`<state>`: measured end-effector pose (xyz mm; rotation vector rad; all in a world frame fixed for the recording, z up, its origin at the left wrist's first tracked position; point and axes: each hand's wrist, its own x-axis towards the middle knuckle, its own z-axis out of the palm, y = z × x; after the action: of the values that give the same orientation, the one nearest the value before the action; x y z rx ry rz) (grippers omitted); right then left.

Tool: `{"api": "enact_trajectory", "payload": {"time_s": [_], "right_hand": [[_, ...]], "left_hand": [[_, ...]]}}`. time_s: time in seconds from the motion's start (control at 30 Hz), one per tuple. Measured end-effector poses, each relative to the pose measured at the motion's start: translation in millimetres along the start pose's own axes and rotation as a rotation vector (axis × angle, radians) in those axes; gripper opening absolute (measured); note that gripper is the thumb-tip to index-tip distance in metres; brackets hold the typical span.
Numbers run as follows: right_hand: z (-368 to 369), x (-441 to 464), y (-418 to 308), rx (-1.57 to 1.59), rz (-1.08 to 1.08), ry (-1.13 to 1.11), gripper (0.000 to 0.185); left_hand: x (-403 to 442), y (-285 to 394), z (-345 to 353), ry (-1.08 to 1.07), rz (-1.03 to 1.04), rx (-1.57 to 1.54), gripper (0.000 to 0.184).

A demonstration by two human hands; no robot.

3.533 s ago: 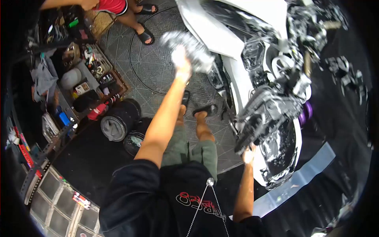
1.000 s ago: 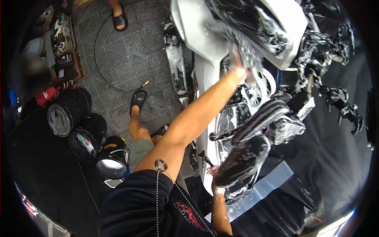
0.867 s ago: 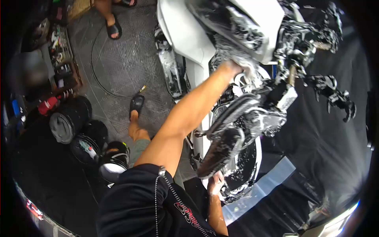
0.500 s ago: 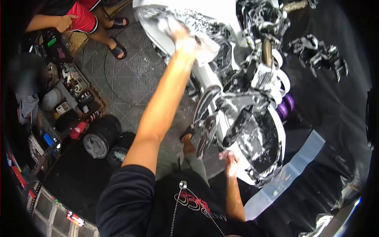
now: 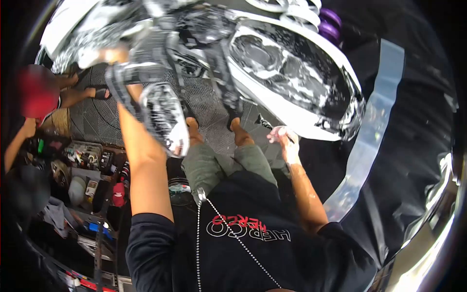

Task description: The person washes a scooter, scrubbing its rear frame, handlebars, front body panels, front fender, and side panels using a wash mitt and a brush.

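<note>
A motorcycle coated in white foam fills the top of the view. Its dark oval part with a white edge (image 5: 301, 114) lies to the right, foam smeared over the dark surface. My left hand (image 5: 113, 55) is blurred at the foamy white bodywork (image 5: 73, 46) on the upper left; whether it holds something cannot be made out. A black foam-streaked part (image 5: 163, 109) of the motorcycle hides some of my left forearm. My right hand (image 5: 286, 138), flecked with foam, hovers just below the white edge, its fingers loosely bent and apart, nothing evident in them.
A person's sandaled foot (image 5: 101, 92) and red-topped figure are at the left. Crates of tools and bottles (image 5: 82, 155) stand below them. A clear plastic strip (image 5: 372, 121) lies along the black sheeting (image 5: 418, 126). White coils (image 5: 299, 17) and a purple part (image 5: 331, 24) sit at the top.
The view has turned, so the motorcycle appears higher and further left. My left hand has shifted along the foamy bodywork. My right hand stays close to the white edge.
</note>
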<state>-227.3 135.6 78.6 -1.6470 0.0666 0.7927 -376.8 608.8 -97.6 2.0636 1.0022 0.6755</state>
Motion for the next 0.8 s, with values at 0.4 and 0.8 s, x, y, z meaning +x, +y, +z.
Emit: {"api": "enact_trajectory", "payload": {"time_s": [0.4,0.8], "right_hand": [[-183,-96,53,-0.107,-0.015,0.196,0.039],[-315,-188,138,0.245,0.109,0.442,0.026]], "left_hand": [[-99,119,323,0.069,-0.244,-0.315,0.07],[-172,135,342,-0.203,-0.879,-0.941,0.081]]}}
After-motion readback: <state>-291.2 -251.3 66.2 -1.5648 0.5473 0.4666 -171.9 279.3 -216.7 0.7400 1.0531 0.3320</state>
